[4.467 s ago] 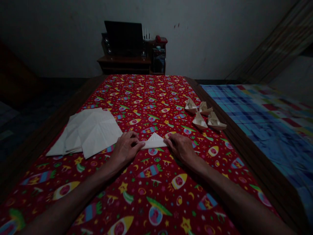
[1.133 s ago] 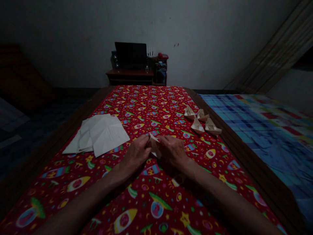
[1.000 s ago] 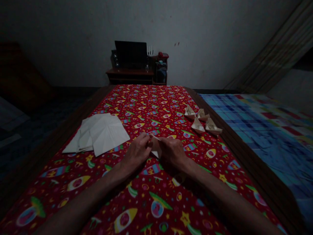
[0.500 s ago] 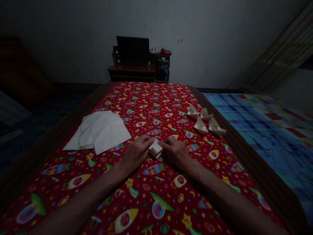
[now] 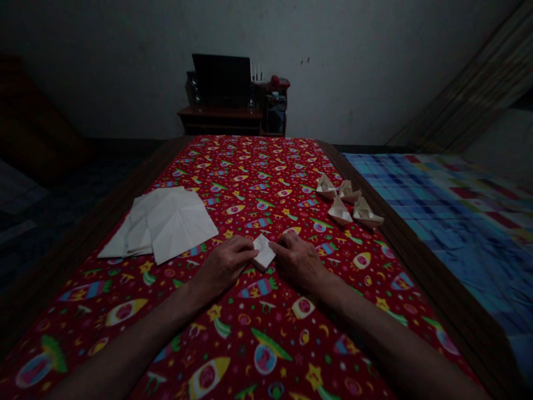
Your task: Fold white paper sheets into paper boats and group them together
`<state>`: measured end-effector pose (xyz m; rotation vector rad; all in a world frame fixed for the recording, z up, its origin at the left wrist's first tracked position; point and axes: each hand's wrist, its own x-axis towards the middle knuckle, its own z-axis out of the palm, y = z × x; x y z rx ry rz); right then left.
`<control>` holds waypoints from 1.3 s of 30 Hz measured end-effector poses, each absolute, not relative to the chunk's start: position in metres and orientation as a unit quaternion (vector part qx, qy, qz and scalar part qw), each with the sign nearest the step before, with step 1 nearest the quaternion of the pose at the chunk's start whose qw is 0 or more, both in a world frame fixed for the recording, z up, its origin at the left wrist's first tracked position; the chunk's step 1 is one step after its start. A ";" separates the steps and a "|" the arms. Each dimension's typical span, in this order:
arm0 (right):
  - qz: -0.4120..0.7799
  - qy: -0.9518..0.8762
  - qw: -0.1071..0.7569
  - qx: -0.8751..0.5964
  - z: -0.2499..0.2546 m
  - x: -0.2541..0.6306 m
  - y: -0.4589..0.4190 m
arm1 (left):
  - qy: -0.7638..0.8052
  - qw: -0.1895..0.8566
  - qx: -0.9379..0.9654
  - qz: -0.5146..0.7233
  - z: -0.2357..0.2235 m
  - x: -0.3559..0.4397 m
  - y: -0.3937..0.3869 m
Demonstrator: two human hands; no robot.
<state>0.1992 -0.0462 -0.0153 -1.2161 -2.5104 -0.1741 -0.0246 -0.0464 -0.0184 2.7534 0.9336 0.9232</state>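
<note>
A small folded paper [image 5: 264,253], now a flat diamond shape, lies on the red patterned cloth [image 5: 266,311] in front of me. My left hand [image 5: 228,260] pinches its left corner between thumb and fingers. On the opposite side, my right hand [image 5: 297,256] is closed on the right corner, with the thumb side against the paper. The fingertips under the paper are hidden. To the left, a fanned stack of creased white paper sheets [image 5: 181,222] rests on the cloth. Several folded paper boats [image 5: 340,211] stand in a group at the right.
The cloth covers a long table with dark wooden edges [image 5: 400,250]. Beyond its far end stands a small desk with a monitor [image 5: 221,80] and a red telephone [image 5: 280,81]. A blue checked bedspread [image 5: 416,200] lies to the right.
The paper has gone from a long strip with a peak to a pocket opened between my hands, then to a flattened diamond. My hands have come closer together. The boats and stack stayed put.
</note>
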 end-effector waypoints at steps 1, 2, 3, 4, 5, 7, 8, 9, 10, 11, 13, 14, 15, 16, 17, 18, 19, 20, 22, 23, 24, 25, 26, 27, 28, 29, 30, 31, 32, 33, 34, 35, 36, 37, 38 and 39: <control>-0.055 -0.882 0.176 -0.434 -0.016 0.199 -0.046 | 0.304 0.055 0.897 0.318 -0.019 -0.025 -0.046; -0.048 -0.878 0.181 -0.440 -0.016 0.199 -0.046 | 0.302 0.061 0.894 0.326 -0.019 -0.026 -0.045; -0.040 -0.876 0.185 -0.445 -0.016 0.199 -0.047 | 0.299 0.065 0.895 0.325 -0.019 -0.026 -0.045; -0.031 -0.872 0.189 -0.450 -0.016 0.199 -0.047 | 0.295 0.065 0.900 0.315 -0.018 -0.025 -0.044; -0.022 -0.870 0.192 -0.454 -0.016 0.198 -0.048 | 0.289 0.062 0.907 0.300 -0.017 -0.025 -0.044; -0.009 -0.866 0.197 -0.459 -0.015 0.198 -0.049 | 0.280 0.052 0.920 0.269 -0.016 -0.024 -0.044; -0.007 -0.864 0.198 -0.462 -0.014 0.197 -0.049 | 0.279 0.045 0.923 0.260 -0.015 -0.023 -0.044; -0.006 -0.864 0.198 -0.463 -0.013 0.197 -0.050 | 0.283 0.040 0.923 0.255 -0.015 -0.023 -0.044; -0.006 -0.863 0.200 -0.465 -0.012 0.196 -0.050 | 0.292 0.035 0.921 0.254 -0.014 -0.023 -0.044; -0.006 -0.862 0.201 -0.466 -0.011 0.196 -0.050 | 0.302 0.031 0.918 0.255 -0.015 -0.024 -0.044; -0.005 -0.860 0.208 -0.466 -0.011 0.196 -0.050 | 0.315 0.023 0.912 0.260 -0.015 -0.024 -0.044; -0.005 -0.861 0.210 -0.463 -0.011 0.196 -0.050 | 0.317 0.020 0.910 0.266 -0.015 -0.025 -0.044; -0.007 -0.862 0.211 -0.461 -0.011 0.196 -0.050 | 0.315 0.017 0.908 0.276 -0.015 -0.025 -0.044; -0.011 -0.863 0.212 -0.458 -0.012 0.196 -0.050 | 0.312 0.015 0.905 0.287 -0.015 -0.025 -0.045; -0.017 -0.864 0.211 -0.457 -0.012 0.196 -0.051 | 0.311 0.016 0.903 0.297 -0.015 -0.025 -0.045; -0.024 -0.865 0.210 -0.455 -0.013 0.195 -0.051 | 0.309 0.018 0.901 0.304 -0.015 -0.025 -0.045; -0.032 -0.866 0.207 -0.454 -0.013 0.195 -0.051 | 0.306 0.023 0.902 0.305 -0.015 -0.025 -0.045; -0.040 -0.867 0.204 -0.453 -0.014 0.195 -0.052 | 0.300 0.028 0.905 0.299 -0.014 -0.025 -0.044; -0.053 -0.872 0.192 -0.448 -0.014 0.194 -0.053 | 0.285 0.035 0.916 0.281 -0.014 -0.025 -0.044; -0.059 -0.875 0.185 -0.444 -0.014 0.193 -0.053 | 0.279 0.034 0.920 0.271 -0.013 -0.025 -0.044; -0.066 -0.878 0.179 -0.439 -0.014 0.192 -0.053 | 0.278 0.031 0.923 0.263 -0.013 -0.025 -0.044; -0.076 -0.883 0.176 -0.430 -0.014 0.192 -0.054 | 0.280 0.030 0.925 0.257 -0.013 -0.025 -0.044; -0.087 -0.889 0.175 -0.414 -0.014 0.192 -0.053 | 0.286 0.030 0.924 0.251 -0.012 -0.026 -0.044; -0.099 -0.896 0.178 -0.394 -0.014 0.192 -0.053 | 0.295 0.033 0.923 0.244 -0.012 -0.026 -0.044; -0.110 -0.904 0.182 -0.372 -0.013 0.193 -0.053 | 0.303 0.037 0.923 0.236 -0.011 -0.027 -0.044; -0.117 -0.911 0.185 -0.350 -0.013 0.194 -0.052 | 0.309 0.043 0.922 0.228 -0.011 -0.027 -0.044; -0.118 -0.918 0.187 -0.331 -0.012 0.194 -0.051 | 0.313 0.049 0.923 0.218 -0.010 -0.028 -0.044; -0.112 -0.923 0.187 -0.317 -0.011 0.195 -0.051 | 0.315 0.054 0.924 0.208 -0.009 -0.029 -0.044; -0.103 -0.927 0.186 -0.308 -0.010 0.196 -0.050 | 0.317 0.057 0.926 0.196 -0.009 -0.029 -0.045; -0.092 -0.931 0.185 -0.302 -0.010 0.196 -0.050 | 0.319 0.057 0.928 0.184 -0.008 -0.030 -0.046; -0.081 -0.932 0.184 -0.300 -0.010 0.197 -0.049 | 0.323 0.050 0.929 0.173 -0.007 -0.030 -0.046; -0.071 -0.932 0.185 -0.303 -0.010 0.197 -0.048 | 0.330 0.038 0.929 0.161 -0.007 -0.030 -0.048; -0.064 -0.930 0.189 -0.308 -0.011 0.197 -0.048 | 0.337 0.021 0.929 0.151 -0.007 -0.030 -0.049; -0.059 -0.926 0.198 -0.316 -0.012 0.197 -0.047 | 0.344 0.002 0.928 0.142 -0.007 -0.030 -0.050; -0.056 -0.921 0.210 -0.324 -0.014 0.196 -0.046 | 0.350 -0.016 0.927 0.134 -0.007 -0.029 -0.051; -0.053 -0.916 0.222 -0.329 -0.016 0.196 -0.045 | 0.357 -0.032 0.925 0.128 -0.007 -0.028 -0.051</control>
